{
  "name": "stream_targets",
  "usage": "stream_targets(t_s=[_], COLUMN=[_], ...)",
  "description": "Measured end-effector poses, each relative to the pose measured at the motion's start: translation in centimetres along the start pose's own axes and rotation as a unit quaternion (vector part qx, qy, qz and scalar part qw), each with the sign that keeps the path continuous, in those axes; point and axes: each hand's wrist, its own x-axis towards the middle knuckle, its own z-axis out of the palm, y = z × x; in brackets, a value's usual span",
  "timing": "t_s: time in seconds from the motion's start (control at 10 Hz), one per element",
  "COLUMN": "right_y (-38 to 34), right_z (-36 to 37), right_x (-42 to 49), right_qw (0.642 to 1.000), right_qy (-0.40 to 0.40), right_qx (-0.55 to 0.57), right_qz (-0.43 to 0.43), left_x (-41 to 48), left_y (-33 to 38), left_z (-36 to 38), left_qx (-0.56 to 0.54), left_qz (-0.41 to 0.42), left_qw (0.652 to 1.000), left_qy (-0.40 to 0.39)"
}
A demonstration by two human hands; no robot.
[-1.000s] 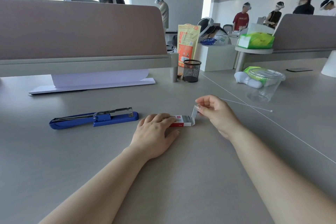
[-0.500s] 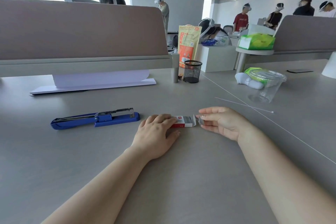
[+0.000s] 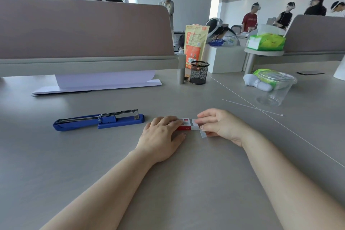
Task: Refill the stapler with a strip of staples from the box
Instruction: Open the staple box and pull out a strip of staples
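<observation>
A small red and white staple box point(image 3: 187, 124) lies on the grey desk point(image 3: 168, 183) in front of me. My left hand point(image 3: 161, 137) lies flat over its left end and pins it down. My right hand point(image 3: 220, 126) is at the box's open right end, fingers pinched at the opening, with the grey flap point(image 3: 203, 133) folded down beside the thumb. No staple strip shows. The blue stapler point(image 3: 99, 120) lies to the left, its top swung open and the metal magazine exposed.
A black mesh pen cup point(image 3: 199, 73) and an orange pouch point(image 3: 195, 45) stand behind. A clear plastic cup point(image 3: 273, 87) and a thin white stick point(image 3: 252, 107) lie at right. A desk divider point(image 3: 84, 30) spans the back. Several people stand far off.
My right hand came down from holding the flap upright to the box's open end, and the flap now lies folded down. The left hand and the stapler stayed put.
</observation>
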Motion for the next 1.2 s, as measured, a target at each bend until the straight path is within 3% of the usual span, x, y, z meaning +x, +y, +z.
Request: stream_targets(t_s=[0.4, 0.7, 1.2], right_y=[-0.8, -0.6, -0.8], right_z=[0.8, 0.3, 1.5], right_x=[-0.7, -0.5, -0.8], right_qw=[0.99, 0.998, 0.998], right_qy=[-0.007, 0.03, -0.005], right_qx=[-0.138, -0.052, -0.062], right_qz=[-0.019, -0.025, -0.003], left_x=[0.0, 0.1, 0.2], left_y=[0.1, 0.0, 0.0], left_z=[0.0, 0.0, 0.1], left_qx=[-0.003, -0.002, 0.003], left_qz=[0.002, 0.0, 0.005], left_qw=[1.0, 1.0, 1.0], left_qy=[-0.002, -0.004, -0.002])
